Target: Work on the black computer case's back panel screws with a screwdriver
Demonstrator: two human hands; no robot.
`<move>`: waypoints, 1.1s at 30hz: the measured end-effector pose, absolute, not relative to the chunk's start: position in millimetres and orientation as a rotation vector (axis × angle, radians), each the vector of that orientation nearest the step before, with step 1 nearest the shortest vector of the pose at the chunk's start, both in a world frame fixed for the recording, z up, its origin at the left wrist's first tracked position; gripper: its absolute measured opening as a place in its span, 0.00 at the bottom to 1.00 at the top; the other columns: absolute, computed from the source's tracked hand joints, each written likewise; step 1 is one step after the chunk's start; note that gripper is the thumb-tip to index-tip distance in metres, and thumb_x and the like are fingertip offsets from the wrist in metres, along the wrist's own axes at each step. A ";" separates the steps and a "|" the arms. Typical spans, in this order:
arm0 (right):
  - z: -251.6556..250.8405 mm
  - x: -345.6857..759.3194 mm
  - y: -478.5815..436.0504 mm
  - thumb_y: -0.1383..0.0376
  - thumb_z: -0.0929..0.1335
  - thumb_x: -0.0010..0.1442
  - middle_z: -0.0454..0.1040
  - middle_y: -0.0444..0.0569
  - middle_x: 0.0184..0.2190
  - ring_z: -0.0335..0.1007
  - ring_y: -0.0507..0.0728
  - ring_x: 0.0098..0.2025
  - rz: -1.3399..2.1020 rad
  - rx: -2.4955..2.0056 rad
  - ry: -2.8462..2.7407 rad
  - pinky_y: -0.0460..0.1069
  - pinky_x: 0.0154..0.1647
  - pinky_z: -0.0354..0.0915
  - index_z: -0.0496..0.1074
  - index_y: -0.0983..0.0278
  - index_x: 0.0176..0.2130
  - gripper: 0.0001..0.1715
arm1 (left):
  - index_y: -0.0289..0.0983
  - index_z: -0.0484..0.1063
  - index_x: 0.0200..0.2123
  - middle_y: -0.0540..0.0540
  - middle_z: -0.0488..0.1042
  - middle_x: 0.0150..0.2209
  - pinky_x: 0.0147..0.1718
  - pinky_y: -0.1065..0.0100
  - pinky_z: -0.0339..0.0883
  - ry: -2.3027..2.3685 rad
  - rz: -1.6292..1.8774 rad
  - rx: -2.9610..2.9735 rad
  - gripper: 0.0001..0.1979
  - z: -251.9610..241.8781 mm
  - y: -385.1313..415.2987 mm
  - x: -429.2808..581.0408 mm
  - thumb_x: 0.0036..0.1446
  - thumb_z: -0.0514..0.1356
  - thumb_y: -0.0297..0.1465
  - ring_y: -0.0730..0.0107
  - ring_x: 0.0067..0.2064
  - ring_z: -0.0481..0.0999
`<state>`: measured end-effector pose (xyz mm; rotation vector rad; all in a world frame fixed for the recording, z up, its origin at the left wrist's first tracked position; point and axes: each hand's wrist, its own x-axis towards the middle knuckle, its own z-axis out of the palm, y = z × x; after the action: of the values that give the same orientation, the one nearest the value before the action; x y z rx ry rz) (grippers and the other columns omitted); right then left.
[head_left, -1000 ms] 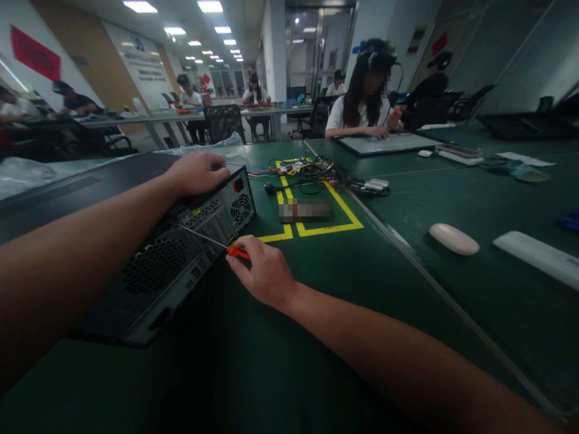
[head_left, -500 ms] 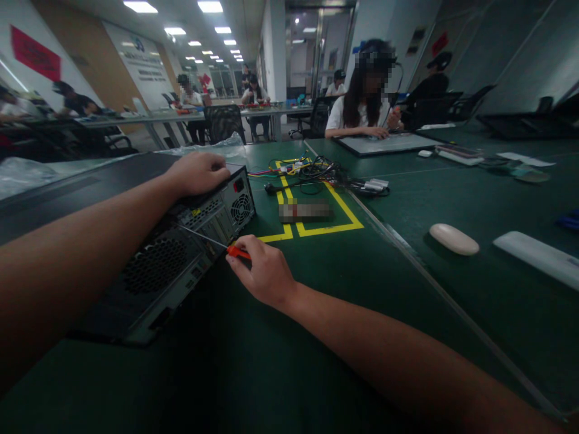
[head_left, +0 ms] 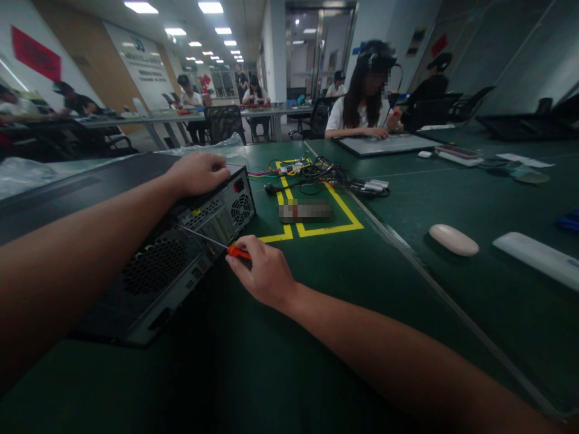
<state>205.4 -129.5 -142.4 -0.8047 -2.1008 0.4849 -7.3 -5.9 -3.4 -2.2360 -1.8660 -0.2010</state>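
The thin, orange-handled screwdriver point(head_left: 234, 250) points at a black, vented computer case point(head_left: 156, 265).

Single head-height view, forward and down, close above left hand point(head_left: 199, 172) and right hand point(head_left: 263, 270).

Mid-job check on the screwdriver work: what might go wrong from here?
The screwdriver in the right hand meets the computer case at its rear; whether its tip is seated is too unclear to tell, so it may slip and scratch the panel.
The left hand rests on top; if it lifts, the case could shift.
The tangled cables lie close by and might snag if that happens.
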 end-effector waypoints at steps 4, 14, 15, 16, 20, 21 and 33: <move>-143.7 204.8 -129.3 0.54 0.65 0.74 0.81 0.50 0.44 0.80 0.58 0.45 0.471 -0.797 -2.094 0.51 0.45 0.70 0.69 0.61 0.51 0.15 | 0.36 0.78 0.39 0.39 0.77 0.37 0.36 0.60 0.58 -1.862 -0.216 -2.249 0.22 -3.5 -4.8 -8.5 0.62 0.49 0.43 0.57 0.36 0.70; -144.9 203.4 -129.7 0.50 0.63 0.74 0.81 0.51 0.44 0.79 0.58 0.45 0.463 -0.795 -2.074 0.51 0.47 0.70 0.71 0.62 0.51 0.19 | 0.36 0.79 0.41 0.40 0.77 0.36 0.36 0.60 0.60 -1.896 -0.206 -2.238 0.23 -2.5 -5.8 -6.5 0.63 0.49 0.43 0.59 0.36 0.72; -144.0 203.6 -129.9 0.50 0.63 0.74 0.81 0.51 0.44 0.79 0.58 0.45 0.462 -0.794 -2.076 0.51 0.46 0.70 0.71 0.62 0.51 0.20 | 0.35 0.79 0.41 0.40 0.77 0.36 0.36 0.60 0.60 -1.896 -0.203 -2.238 0.23 -2.3 -6.1 -6.1 0.63 0.49 0.43 0.58 0.36 0.72; -143.0 203.8 -130.1 0.50 0.63 0.74 0.81 0.52 0.44 0.79 0.57 0.45 0.460 -0.796 -2.079 0.51 0.46 0.70 0.71 0.62 0.51 0.20 | 0.35 0.79 0.41 0.40 0.77 0.36 0.36 0.60 0.60 -1.896 -0.198 -2.238 0.23 -2.1 -6.2 -5.9 0.63 0.49 0.43 0.58 0.36 0.72; -139.5 203.9 -130.7 0.51 0.61 0.75 0.81 0.52 0.44 0.78 0.57 0.45 0.464 -0.823 -2.108 0.50 0.47 0.69 0.73 0.63 0.50 0.20 | 0.35 0.78 0.39 0.40 0.76 0.35 0.35 0.61 0.59 -1.877 -0.196 -2.241 0.22 -2.3 -5.7 -6.8 0.63 0.50 0.42 0.59 0.35 0.71; -139.3 203.8 -130.7 0.51 0.61 0.75 0.81 0.52 0.44 0.78 0.57 0.45 0.470 -0.830 -2.115 0.50 0.47 0.69 0.73 0.63 0.50 0.20 | 0.36 0.78 0.38 0.40 0.76 0.35 0.35 0.61 0.59 -1.867 -0.203 -2.248 0.21 -2.6 -5.4 -7.2 0.63 0.49 0.42 0.59 0.35 0.71; -143.9 204.8 -127.8 0.57 0.65 0.73 0.80 0.51 0.44 0.80 0.58 0.45 0.445 -0.757 -2.114 0.51 0.46 0.71 0.68 0.61 0.51 0.13 | 0.35 0.78 0.39 0.39 0.76 0.36 0.35 0.60 0.58 -1.875 -0.191 -2.237 0.22 -2.3 -5.8 -5.7 0.62 0.49 0.43 0.58 0.35 0.70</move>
<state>204.8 -127.8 -143.9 -0.7570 -2.1137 0.4450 -5.7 -5.8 -2.3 -2.2374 -1.8752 -0.1909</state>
